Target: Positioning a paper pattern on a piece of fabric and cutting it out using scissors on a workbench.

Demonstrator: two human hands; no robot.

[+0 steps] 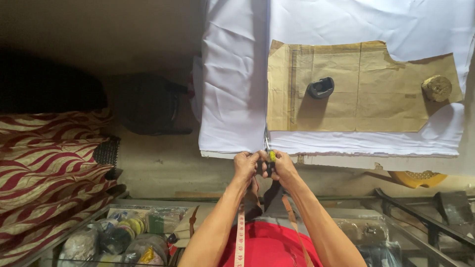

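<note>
Two hands, one pair of scissors at the cloth's near edge.
Left hand (246, 164) and right hand (282, 165) both clench the scissors (268, 152); blades point away, lengthwise along the brown paper pattern (346, 99), which carries two weights, on white fabric (232, 89).

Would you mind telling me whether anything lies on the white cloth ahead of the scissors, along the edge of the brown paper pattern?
Nothing visible does. The scissors, held by the left hand and right hand, sit at the near edge of the white cloth. The black weight and round weight rest on the paper pattern, off to the right.
</note>
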